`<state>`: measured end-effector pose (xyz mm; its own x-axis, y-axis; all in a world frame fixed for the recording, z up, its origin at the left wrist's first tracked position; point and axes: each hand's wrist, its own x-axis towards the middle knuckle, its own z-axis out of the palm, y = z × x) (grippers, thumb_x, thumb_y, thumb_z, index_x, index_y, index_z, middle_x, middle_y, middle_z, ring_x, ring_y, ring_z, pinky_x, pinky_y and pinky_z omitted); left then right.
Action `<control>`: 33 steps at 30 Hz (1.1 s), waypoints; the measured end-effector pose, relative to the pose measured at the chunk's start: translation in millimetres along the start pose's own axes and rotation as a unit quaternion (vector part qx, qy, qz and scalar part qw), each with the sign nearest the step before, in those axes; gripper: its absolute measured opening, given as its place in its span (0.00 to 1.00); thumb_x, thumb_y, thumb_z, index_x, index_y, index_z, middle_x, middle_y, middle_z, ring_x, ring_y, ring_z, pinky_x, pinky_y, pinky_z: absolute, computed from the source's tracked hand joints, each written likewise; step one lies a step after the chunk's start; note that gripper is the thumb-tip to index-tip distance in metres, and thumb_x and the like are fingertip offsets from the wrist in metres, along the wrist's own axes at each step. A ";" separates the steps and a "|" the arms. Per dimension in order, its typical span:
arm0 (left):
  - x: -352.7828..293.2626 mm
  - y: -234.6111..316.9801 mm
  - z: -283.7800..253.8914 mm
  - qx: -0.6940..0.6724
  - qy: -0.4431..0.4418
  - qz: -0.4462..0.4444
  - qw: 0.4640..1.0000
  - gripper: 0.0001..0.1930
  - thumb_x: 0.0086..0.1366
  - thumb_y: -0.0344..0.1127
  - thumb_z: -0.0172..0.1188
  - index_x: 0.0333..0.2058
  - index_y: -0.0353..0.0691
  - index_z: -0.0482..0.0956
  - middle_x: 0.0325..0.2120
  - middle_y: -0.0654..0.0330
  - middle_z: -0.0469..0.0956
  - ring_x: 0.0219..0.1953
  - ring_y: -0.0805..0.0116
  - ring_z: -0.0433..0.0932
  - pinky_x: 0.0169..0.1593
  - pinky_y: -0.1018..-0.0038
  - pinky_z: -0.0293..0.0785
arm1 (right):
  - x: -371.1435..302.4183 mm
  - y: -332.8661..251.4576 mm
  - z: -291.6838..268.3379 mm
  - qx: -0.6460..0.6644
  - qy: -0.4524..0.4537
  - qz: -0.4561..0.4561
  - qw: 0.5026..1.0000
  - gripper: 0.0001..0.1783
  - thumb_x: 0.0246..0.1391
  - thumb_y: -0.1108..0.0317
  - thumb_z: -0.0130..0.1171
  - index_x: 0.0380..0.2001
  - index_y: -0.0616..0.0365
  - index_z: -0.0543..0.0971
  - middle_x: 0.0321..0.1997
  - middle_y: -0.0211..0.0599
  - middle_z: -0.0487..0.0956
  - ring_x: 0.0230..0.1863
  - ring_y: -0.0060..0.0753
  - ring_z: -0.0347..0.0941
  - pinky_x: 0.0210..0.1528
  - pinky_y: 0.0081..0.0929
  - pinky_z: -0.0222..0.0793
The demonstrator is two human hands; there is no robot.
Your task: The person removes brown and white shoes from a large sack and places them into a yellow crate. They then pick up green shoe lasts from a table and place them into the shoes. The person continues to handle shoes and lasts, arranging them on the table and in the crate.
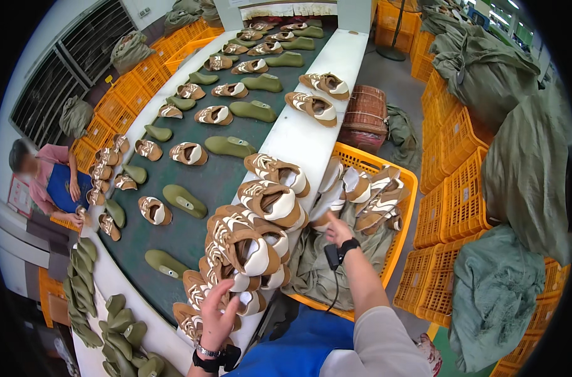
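My left hand (219, 314), fingers apart and holding nothing, is beside a heap of brown and white lace-up shoes (240, 246) on the white ledge. To the right, my right hand (340, 231) grips the lower end of a slightly blurred shoe (327, 200), its pale sole showing; part of the grip is hidden. This shoe is over the left side of a yellow crate (409, 217), where more brown and white shoes (381, 200) lie on grey-green cloth (339, 270).
A dark green conveyor (217, 182) carries rows of shoes and olive shoe lasts (185, 200). At far left a co-worker (56, 176) handles a shoe. More lasts (124, 330) pile up front left. Stacked yellow crates (465, 191) line the right; a reddish-brown basket (364, 112) stands beyond my crate.
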<state>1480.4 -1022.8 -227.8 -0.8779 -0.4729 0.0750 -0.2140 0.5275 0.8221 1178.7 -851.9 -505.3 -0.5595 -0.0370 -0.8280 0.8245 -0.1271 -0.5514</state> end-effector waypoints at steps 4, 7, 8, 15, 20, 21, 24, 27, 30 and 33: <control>1.8 27.9 5.1 0.011 -0.067 0.023 0.997 0.16 0.53 0.24 0.59 0.43 0.33 0.75 0.41 0.52 0.77 0.45 0.60 0.76 0.50 0.71 0.70 | -31.6 15.6 -3.3 -0.064 -0.090 -0.201 0.973 0.14 0.48 0.61 0.62 0.26 0.62 0.74 0.26 0.30 0.74 0.30 0.21 0.66 0.33 0.23 0.63; 5.6 40.0 13.6 -0.036 -0.137 0.002 0.990 0.15 0.55 0.26 0.60 0.43 0.33 0.76 0.40 0.53 0.78 0.45 0.63 0.77 0.49 0.73 0.70 | -123.5 -9.7 -27.9 -0.041 -0.080 -0.356 0.930 0.15 0.50 0.62 0.60 0.22 0.60 0.69 0.23 0.26 0.70 0.26 0.16 0.64 0.29 0.21 0.62; 6.7 43.0 17.1 -0.049 -0.148 0.016 0.988 0.15 0.55 0.26 0.60 0.43 0.32 0.76 0.40 0.54 0.78 0.45 0.63 0.77 0.49 0.74 0.70 | -159.2 -16.6 -36.7 -0.046 -0.094 -0.434 0.895 0.14 0.51 0.62 0.60 0.22 0.60 0.69 0.23 0.27 0.71 0.26 0.16 0.63 0.28 0.21 0.62; 29.0 56.2 44.0 -0.239 -0.134 -0.057 0.960 0.43 0.50 0.28 0.65 0.60 0.36 0.48 0.55 0.51 0.62 0.54 0.63 0.66 0.56 0.68 0.64 | -322.3 -32.8 -28.2 -0.414 -0.314 -0.748 0.415 0.16 0.42 0.58 0.62 0.31 0.57 0.73 0.23 0.34 0.69 0.27 0.33 0.70 0.28 0.30 0.67; 26.8 49.7 10.2 -0.198 0.091 -0.061 0.974 0.31 0.48 0.27 0.60 0.53 0.36 0.63 0.46 0.59 0.70 0.46 0.67 0.71 0.52 0.70 0.66 | -241.5 -76.0 -19.1 -0.177 -0.488 -0.540 0.662 0.13 0.55 0.63 0.57 0.38 0.60 0.78 0.30 0.35 0.79 0.31 0.24 0.76 0.34 0.25 0.72; 26.0 45.0 -4.1 -0.225 0.140 -0.084 0.961 0.31 0.49 0.28 0.59 0.54 0.34 0.62 0.46 0.56 0.71 0.47 0.65 0.71 0.52 0.69 0.66 | -202.6 -89.4 -17.5 -0.031 -0.439 -0.339 0.832 0.11 0.56 0.67 0.55 0.37 0.63 0.77 0.31 0.34 0.79 0.33 0.27 0.75 0.38 0.27 0.72; 8.8 35.6 -41.2 -0.249 0.226 -0.084 0.938 0.36 0.50 0.35 0.60 0.57 0.31 0.56 0.48 0.52 0.69 0.48 0.62 0.71 0.54 0.70 0.65 | -77.4 -110.9 -5.5 -0.502 0.072 -0.540 0.672 0.18 0.49 0.75 0.52 0.44 0.48 0.76 0.49 0.42 0.72 0.50 0.50 0.68 0.47 0.39 0.68; -3.1 33.3 -63.4 -0.221 0.271 -0.121 0.929 0.34 0.50 0.34 0.60 0.56 0.32 0.58 0.47 0.51 0.69 0.49 0.60 0.70 0.55 0.68 0.64 | 13.4 -106.9 -16.0 -0.595 0.242 -0.516 0.567 0.18 0.44 0.69 0.59 0.43 0.44 0.76 0.60 0.43 0.60 0.60 0.56 0.55 0.52 0.53 0.61; -11.9 42.9 -67.7 -0.207 0.295 -0.161 0.919 0.28 0.51 0.27 0.59 0.52 0.32 0.62 0.41 0.53 0.72 0.44 0.62 0.71 0.51 0.71 0.66 | 42.8 -96.2 -24.8 -0.555 0.185 -0.495 0.642 0.16 0.39 0.68 0.64 0.36 0.50 0.75 0.57 0.46 0.63 0.58 0.56 0.57 0.55 0.48 0.60; -12.6 47.4 -58.1 -0.219 0.331 -0.134 0.908 0.26 0.55 0.26 0.55 0.54 0.31 0.62 0.39 0.56 0.74 0.40 0.69 0.73 0.47 0.78 0.68 | 16.9 -87.5 -43.5 -0.399 0.142 -0.555 0.716 0.18 0.32 0.69 0.69 0.29 0.56 0.73 0.53 0.47 0.66 0.56 0.55 0.59 0.55 0.39 0.60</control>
<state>1506.2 -1032.7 -157.0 -0.3384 -0.9401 0.0421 -0.0642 0.0677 0.9956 1100.9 -798.2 -475.4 -0.9612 -0.1342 0.2411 -0.2654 0.6889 -0.6746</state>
